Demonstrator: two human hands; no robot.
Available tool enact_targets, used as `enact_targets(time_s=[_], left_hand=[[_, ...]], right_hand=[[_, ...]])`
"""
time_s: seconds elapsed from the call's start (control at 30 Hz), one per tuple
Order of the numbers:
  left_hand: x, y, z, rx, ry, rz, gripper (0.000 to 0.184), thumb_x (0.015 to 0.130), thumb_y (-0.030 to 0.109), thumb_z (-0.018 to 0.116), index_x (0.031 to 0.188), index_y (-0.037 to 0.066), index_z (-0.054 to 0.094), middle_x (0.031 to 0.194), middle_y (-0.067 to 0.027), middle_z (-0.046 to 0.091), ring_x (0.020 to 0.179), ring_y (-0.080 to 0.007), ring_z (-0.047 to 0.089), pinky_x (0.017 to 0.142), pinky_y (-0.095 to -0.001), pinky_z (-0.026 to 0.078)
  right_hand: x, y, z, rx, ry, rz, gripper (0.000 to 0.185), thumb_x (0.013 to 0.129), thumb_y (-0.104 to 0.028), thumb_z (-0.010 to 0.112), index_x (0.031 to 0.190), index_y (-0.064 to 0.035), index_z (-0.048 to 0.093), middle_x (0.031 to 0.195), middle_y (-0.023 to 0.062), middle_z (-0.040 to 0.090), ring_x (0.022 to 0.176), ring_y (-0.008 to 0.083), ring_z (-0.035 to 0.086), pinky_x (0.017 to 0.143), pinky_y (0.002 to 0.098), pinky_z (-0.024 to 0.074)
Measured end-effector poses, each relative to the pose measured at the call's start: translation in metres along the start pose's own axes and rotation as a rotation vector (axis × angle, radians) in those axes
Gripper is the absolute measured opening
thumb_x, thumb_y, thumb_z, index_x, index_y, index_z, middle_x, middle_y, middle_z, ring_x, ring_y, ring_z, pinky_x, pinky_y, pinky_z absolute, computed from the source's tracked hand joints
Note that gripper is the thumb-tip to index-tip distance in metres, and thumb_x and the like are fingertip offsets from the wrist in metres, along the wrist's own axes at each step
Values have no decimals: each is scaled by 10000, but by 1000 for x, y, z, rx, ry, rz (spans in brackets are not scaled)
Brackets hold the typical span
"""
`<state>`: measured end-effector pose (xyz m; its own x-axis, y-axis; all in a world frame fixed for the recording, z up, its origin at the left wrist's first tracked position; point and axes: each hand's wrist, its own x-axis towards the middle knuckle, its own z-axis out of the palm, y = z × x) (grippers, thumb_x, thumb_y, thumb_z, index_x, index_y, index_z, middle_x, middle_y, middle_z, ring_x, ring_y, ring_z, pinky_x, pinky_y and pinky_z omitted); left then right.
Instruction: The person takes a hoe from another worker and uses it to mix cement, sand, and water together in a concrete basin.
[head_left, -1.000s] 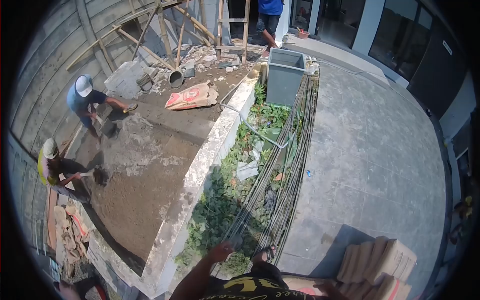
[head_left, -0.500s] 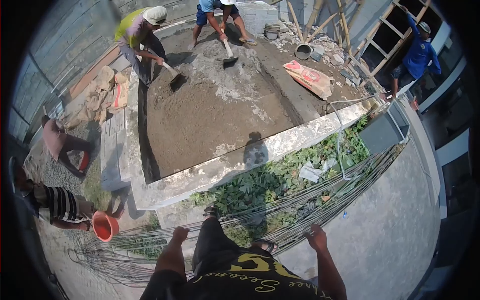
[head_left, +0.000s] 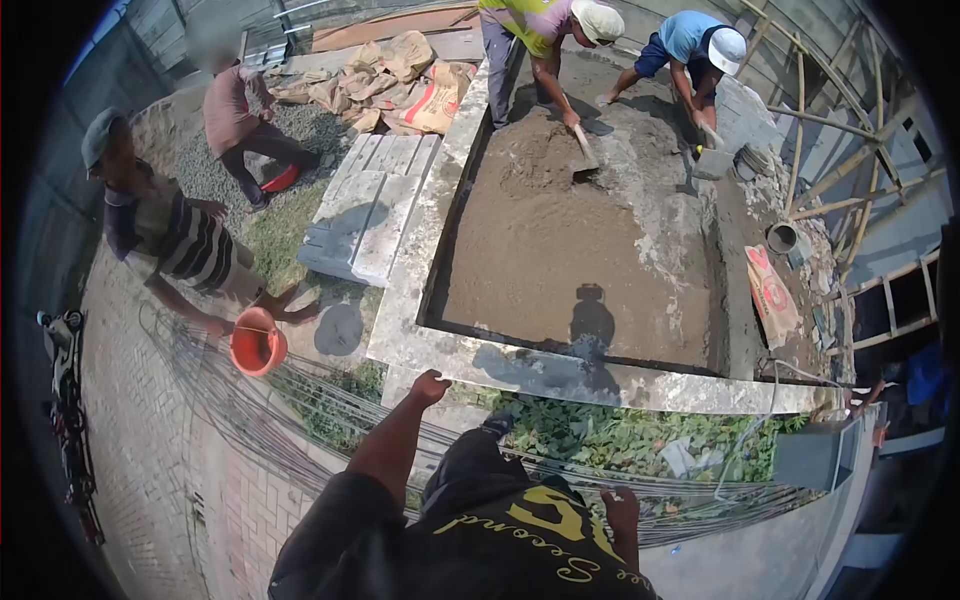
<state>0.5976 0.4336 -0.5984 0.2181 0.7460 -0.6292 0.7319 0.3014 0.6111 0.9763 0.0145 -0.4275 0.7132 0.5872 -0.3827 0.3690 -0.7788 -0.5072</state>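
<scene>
My left hand (head_left: 430,388) is held out near the front corner of the concrete wall (head_left: 410,310), fingers curled in with nothing seen in them. Lower and to the right, my right hand (head_left: 622,508) hangs beside my black shirt (head_left: 470,550) above a bundle of steel rods (head_left: 700,497). Its fingers are loosely curled and also hold nothing that I can see. Left of my left hand, a person in a striped shirt (head_left: 195,240) holds an orange bucket (head_left: 258,342).
Inside the wall lies wet mortar (head_left: 560,250), worked by two people with hoes (head_left: 584,165). Stacked concrete blocks (head_left: 385,195) and sacks (head_left: 440,100) lie at its left. Leafy plants (head_left: 570,430) grow along its front. A cement sack (head_left: 770,300) and bamboo poles (head_left: 860,190) are on the right.
My view has swung left, so the mortar bed sits farther right. My left hand has reached forward, and my right hand has drawn closer to my body. The person with the bucket is now more fully visible.
</scene>
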Motion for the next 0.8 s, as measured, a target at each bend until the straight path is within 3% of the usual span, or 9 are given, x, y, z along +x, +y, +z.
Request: enact_targets(time_s=[0.07, 0.1, 0.2, 0.27, 0.33, 0.43, 0.5, 0.67, 0.8], left_hand=[[13, 9, -3, -126, 57, 38, 607, 833, 392, 704, 1243, -42, 596, 1187, -265, 649, 1146, -374, 612, 991, -397, 476], [12, 11, -4, -138, 70, 74, 592, 864, 299, 702, 1313, -40, 517, 876, -196, 703, 772, -239, 679, 707, -353, 530], [-11, -5, -3, -216, 113, 34, 589, 870, 296, 684, 1323, -37, 512, 920, -200, 706, 810, -261, 684, 733, -361, 528], [-47, -16, -8, -196, 48, -65, 612, 826, 406, 697, 1233, -41, 603, 1107, -262, 678, 1087, -380, 639, 959, -404, 488], [-77, -48, -7, -129, 135, -134, 617, 817, 417, 698, 1220, -42, 613, 1127, -263, 670, 1097, -381, 633, 965, -406, 486], [-131, -115, -9, -118, 214, -321, 630, 788, 445, 703, 1181, -44, 642, 1204, -264, 637, 1137, -390, 606, 992, -408, 474], [-154, -185, 6, -354, 308, -450, 579, 792, 397, 710, 1164, -43, 648, 1166, -259, 650, 1125, -374, 612, 976, -414, 480], [-273, -253, 6, -209, 249, -361, 319, 868, 269, 681, 1018, -11, 656, 933, -156, 672, 779, -264, 702, 561, -395, 554], [-327, -280, 40, -734, 363, -646, 311, 868, 226, 672, 1158, 130, 614, 1082, -46, 670, 885, -220, 692, 646, -439, 563]], right_hand=[[18, 74, 9, -170, -37, -136, 500, 806, -459, 742, 927, 21, 675, 959, 236, 649, 938, 395, 625, 821, 474, 483], [30, 102, 9, -318, -126, -259, 501, 807, -464, 731, 833, 31, 665, 860, 246, 639, 852, 406, 621, 758, 486, 471], [42, 90, -3, -270, -344, 76, 519, 813, -470, 702, 722, 35, 619, 739, 249, 593, 725, 428, 571, 676, 509, 422], [52, 69, -11, -288, -390, 50, 503, 814, -459, 697, 710, 28, 625, 723, 240, 597, 725, 431, 573, 678, 504, 430], [69, 43, -10, -341, -422, 83, 420, 831, -392, 684, 744, 18, 660, 738, 240, 622, 740, 410, 608, 680, 491, 448], [121, 32, 14, -503, -491, -261, 404, 811, -399, 697, 794, 5, 695, 813, 232, 664, 800, 382, 650, 721, 472, 481], [151, 8, 25, -356, -397, -448, 421, 788, -419, 722, 899, -13, 716, 913, 206, 696, 884, 360, 669, 789, 445, 505], [201, -104, 26, -274, -262, -469, 358, 817, -378, 744, 959, -51, 707, 880, 157, 707, 855, 296, 690, 772, 394, 523], [208, -170, 39, -240, -283, -546, 383, 813, -394, 745, 965, -44, 707, 884, 159, 710, 836, 287, 692, 751, 386, 522]])
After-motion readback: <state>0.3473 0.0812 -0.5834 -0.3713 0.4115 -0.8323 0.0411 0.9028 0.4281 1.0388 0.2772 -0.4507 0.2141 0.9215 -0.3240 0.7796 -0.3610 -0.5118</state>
